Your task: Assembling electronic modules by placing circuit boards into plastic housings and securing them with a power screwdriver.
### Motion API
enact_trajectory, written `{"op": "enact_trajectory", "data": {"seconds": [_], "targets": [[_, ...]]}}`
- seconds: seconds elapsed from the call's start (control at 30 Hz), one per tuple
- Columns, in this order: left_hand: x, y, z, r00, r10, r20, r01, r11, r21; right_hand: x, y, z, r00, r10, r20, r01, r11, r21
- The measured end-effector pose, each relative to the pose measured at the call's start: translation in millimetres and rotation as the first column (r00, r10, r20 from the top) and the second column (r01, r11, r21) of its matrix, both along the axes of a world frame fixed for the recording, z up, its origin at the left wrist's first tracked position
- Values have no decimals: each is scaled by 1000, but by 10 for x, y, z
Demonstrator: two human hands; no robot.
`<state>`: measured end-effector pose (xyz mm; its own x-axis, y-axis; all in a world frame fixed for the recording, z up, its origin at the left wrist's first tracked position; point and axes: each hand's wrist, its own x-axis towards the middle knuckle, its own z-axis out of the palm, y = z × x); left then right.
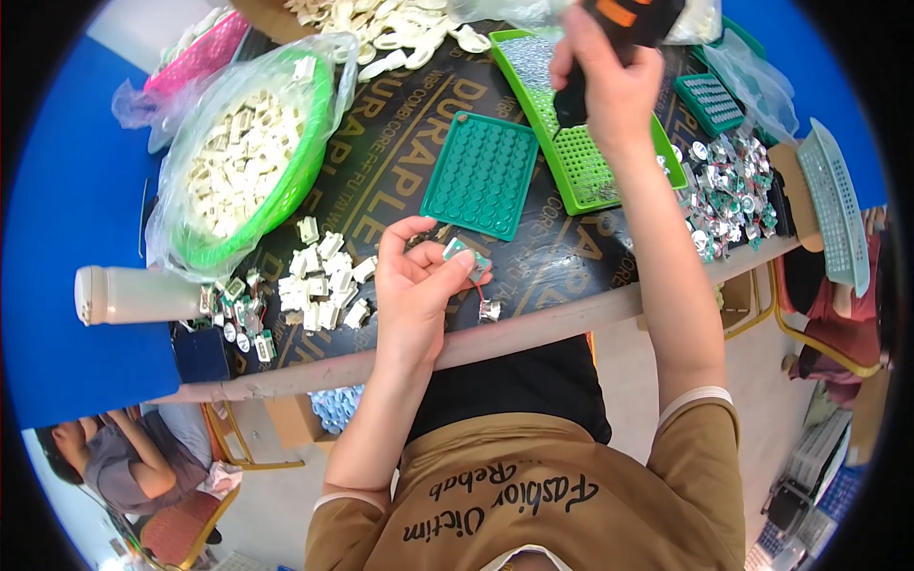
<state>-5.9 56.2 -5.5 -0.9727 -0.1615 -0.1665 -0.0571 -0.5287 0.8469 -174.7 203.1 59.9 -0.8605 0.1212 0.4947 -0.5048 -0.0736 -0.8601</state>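
A small green-white module [453,250] trails red wire [479,290].

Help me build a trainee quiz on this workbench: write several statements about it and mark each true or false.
1. The right hand grips a black-and-orange handheld tool. True.
2. The left hand is empty. False: it pinches a small green-and-white part.
3. The round bright-green basket holds white plastic pieces. True.
4. The teal rectangular tray lies right of the lime-green rectangular tray. False: the teal tray lies left of it.
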Motion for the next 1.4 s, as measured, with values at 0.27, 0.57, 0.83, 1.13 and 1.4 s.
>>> {"op": "enact_trajectory", "data": {"seconds": [0.27,0.57,0.83,1.13,1.4], "targets": [[-25,44,-24,1000,-3,-22,2,999,-34,453,367,392,713,641,-283,-700,674,-236],[24,8,-20,999,0,-32,-4,991,-133,1233,-30,407,594,750,-290,-752,646,130],[39,19,-31,999,-3,-47,-4,987,-163,1300,-48,327,578,780,-240,-749,624,224],[26,18,-23,999,-14,-35,8,986,-164,1259,-65,324,460,851,-254,-817,518,254],[44,0,8,999,-49,-14,46,984,-173,1248,-105,270,430,866,-256,-831,490,262]]}}
